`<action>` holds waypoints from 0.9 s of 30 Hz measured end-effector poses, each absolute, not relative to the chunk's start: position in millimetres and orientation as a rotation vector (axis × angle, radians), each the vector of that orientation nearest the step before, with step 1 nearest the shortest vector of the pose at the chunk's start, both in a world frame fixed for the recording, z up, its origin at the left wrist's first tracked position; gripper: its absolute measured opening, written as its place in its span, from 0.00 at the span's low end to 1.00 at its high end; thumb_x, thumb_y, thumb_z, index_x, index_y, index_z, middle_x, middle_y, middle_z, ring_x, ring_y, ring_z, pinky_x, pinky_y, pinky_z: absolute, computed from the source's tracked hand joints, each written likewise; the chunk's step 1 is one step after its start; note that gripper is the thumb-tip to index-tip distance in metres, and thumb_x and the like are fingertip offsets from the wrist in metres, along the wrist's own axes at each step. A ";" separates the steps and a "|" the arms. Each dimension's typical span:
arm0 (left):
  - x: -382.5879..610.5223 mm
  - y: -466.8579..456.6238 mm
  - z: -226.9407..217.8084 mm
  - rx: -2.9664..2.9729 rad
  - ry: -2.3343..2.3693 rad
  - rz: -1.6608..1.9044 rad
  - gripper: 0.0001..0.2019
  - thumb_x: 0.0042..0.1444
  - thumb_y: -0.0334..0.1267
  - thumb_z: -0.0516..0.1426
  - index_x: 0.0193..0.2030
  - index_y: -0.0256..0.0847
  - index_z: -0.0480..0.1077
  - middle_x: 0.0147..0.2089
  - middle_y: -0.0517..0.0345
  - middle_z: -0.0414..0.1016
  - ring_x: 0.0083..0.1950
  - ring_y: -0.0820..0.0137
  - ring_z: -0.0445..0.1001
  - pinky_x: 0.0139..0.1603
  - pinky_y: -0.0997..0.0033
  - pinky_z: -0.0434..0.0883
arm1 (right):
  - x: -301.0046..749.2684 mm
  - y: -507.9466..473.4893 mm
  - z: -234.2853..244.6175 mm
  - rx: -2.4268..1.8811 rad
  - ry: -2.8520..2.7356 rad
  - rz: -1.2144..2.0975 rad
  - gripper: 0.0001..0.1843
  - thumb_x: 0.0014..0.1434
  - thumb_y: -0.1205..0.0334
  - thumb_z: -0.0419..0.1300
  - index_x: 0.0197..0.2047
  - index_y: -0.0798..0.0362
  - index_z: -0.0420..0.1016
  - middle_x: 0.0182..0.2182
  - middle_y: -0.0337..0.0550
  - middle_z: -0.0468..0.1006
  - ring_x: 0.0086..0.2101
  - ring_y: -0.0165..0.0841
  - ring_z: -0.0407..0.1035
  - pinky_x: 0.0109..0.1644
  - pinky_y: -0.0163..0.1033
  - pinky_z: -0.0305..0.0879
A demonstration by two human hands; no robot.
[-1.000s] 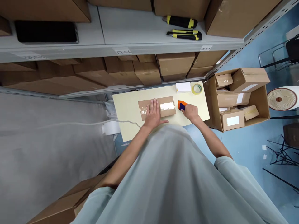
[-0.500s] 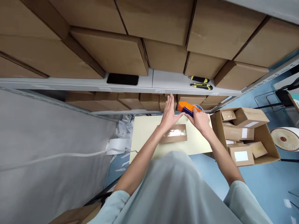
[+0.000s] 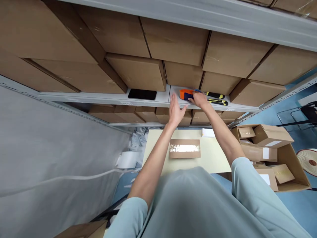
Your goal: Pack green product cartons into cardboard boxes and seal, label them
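Observation:
My right hand (image 3: 198, 99) grips an orange and dark blue tape dispenser (image 3: 186, 94) at the grey shelf (image 3: 163, 96). Close to its left, my left hand (image 3: 175, 111) is raised near the shelf edge, fingers stretched upward and thumb apart, holding nothing. On the pale yellow tabletop (image 3: 158, 140) below lies a small cardboard box (image 3: 185, 148) with a shiny strip of clear tape along its top. Two yellow and black utility knives (image 3: 218, 102) rest on the shelf just right of the dispenser, partly behind my right hand.
A black phone (image 3: 142, 94) lies on the shelf, in front of stacked cardboard boxes (image 3: 137, 71). A white stack of labels (image 3: 208, 133) sits at the table's back edge. On the right, a large open carton (image 3: 294, 165) holds several small boxes. Crumpled plastic (image 3: 138, 143) is left of the table.
My right hand has carried the tape dispenser up from above the table to the shelf. My left hand has moved off the box, which now shows fully. The view has shifted.

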State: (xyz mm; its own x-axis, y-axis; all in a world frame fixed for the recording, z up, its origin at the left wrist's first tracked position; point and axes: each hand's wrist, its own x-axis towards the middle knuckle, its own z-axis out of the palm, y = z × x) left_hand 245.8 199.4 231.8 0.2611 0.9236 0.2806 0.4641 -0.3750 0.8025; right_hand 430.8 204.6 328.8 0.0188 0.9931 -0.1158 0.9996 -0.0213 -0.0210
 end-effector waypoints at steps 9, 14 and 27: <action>244.4 110.7 182.9 1.977 1.249 0.824 0.47 0.76 0.54 0.55 0.90 0.39 0.35 0.91 0.41 0.37 0.91 0.50 0.32 0.91 0.41 0.43 | 449.4 148.2 277.5 2.479 2.403 -0.050 0.41 0.82 0.37 0.42 0.82 0.60 0.59 0.76 0.70 0.65 0.74 0.61 0.58 0.78 0.67 0.55; 234.1 9.5 123.9 1.975 1.200 0.513 0.44 0.77 0.53 0.52 0.89 0.34 0.38 0.90 0.34 0.42 0.91 0.49 0.38 0.89 0.39 0.48 | 425.9 -3.3 199.4 2.807 2.220 -0.585 0.40 0.83 0.45 0.29 0.87 0.54 0.51 0.82 0.58 0.59 0.81 0.47 0.51 0.84 0.58 0.51; 252.0 -72.8 80.9 2.289 0.887 0.011 0.38 0.74 0.38 0.46 0.87 0.24 0.46 0.90 0.33 0.40 0.91 0.51 0.35 0.90 0.37 0.40 | 389.5 -126.1 81.8 2.874 1.403 -1.723 0.46 0.80 0.39 0.26 0.89 0.58 0.42 0.84 0.51 0.55 0.80 0.34 0.56 0.83 0.46 0.56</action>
